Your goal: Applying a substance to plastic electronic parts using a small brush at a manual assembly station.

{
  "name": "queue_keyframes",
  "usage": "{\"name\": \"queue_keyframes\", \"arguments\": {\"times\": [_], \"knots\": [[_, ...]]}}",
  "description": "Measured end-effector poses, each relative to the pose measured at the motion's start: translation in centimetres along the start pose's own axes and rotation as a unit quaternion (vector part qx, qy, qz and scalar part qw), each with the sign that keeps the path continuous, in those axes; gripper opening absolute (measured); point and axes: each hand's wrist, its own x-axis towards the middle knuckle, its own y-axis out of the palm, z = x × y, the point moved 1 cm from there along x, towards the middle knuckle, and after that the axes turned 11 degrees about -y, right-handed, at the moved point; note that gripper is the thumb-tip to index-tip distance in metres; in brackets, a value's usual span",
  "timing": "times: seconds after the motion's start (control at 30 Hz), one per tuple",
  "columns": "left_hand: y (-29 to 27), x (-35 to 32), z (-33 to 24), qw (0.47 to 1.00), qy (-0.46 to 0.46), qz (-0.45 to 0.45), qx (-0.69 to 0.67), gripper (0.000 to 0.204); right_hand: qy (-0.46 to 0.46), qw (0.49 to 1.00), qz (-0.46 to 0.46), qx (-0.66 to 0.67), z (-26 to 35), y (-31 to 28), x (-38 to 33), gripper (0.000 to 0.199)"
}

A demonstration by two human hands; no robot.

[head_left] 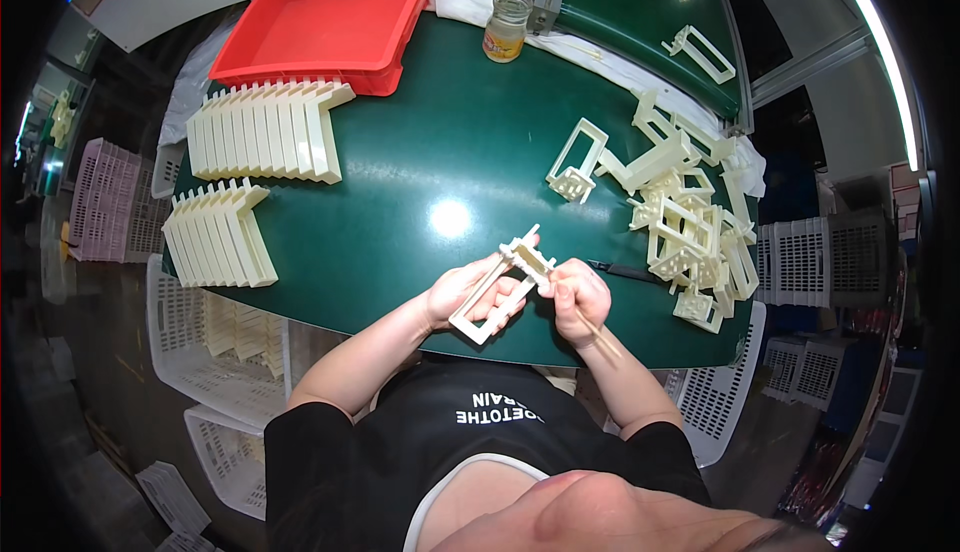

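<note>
My left hand (462, 294) is closed on a cream plastic frame (478, 330), a long open rectangle with a block of small prongs at its far end. That end is tilted up and away from me. My right hand (583, 302) is pinched round a thin wooden stick (604, 343), whose rear end sticks out toward my right forearm. The stick's tip is hidden by my fingers, close against the pronged end of the frame. Just right of my right hand, a dark slim-handled tool (625, 271) lies on the green table (400, 242).
At the right is a loose heap of cream frames (690, 222), with a single frame (578, 160) beside it. Cream parts stand in two neat rows (265, 132) (218, 237) at the left. Behind them sits a red tray (320, 27). A glass jar (508, 27) stands at the back.
</note>
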Motion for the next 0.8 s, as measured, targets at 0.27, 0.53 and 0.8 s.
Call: {"name": "queue_keyframes", "arguments": {"times": [0.27, 0.53, 0.8], "knots": [[0.1, -0.1, 0.1, 0.996, 0.05, -0.07, 0.025, 0.046, 0.16, 0.972, 0.003, 0.17, 3.0, 1.9, -1.5, 0.022], [-0.5, 0.2, -0.2, 0.979, 0.143, -0.135, 0.048, 0.049, 0.098, 0.994, 0.053, 0.014, 2.9, 2.7, 0.5, 0.015], [2.1, 0.1, -0.4, 0.9, 0.206, -0.32, 0.212, 0.045, 0.309, 0.915, -0.069, 0.249, 2.5, -1.5, 1.8, 0.036]]}}
